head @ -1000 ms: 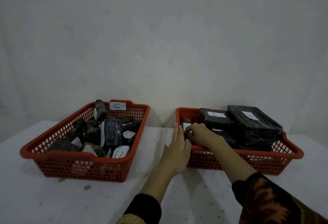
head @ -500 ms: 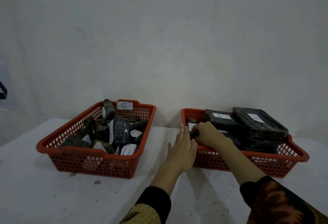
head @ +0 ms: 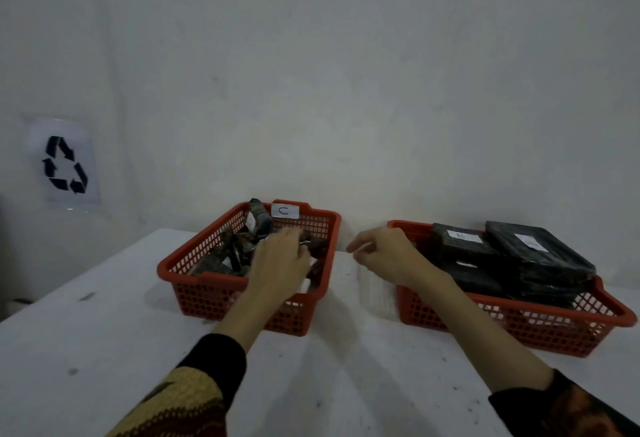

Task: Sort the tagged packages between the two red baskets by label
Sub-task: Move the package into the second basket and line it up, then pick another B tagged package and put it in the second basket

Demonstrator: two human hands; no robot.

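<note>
Far left of the frame we see a recycling sign [head: 65,163] on the wall. Centre-left on the white bench [head: 104,350] sits the left red basket [head: 214,292], tagged "C" at its far rim, w/ a jumble of dark tagged packages [head: 258,221] inside. Our left hand [head: 282,261] is down in that pile, fingers bent (whether it's actually grasping a pkg we can't tell). Right of centre, our right hand [head: 382,254] hovers at the near-left corner of the right red basket [head: 519,325], fingers loosely curled, nothing held. Flat black packages [head: 533,249] are stacked in that basket.
</note>
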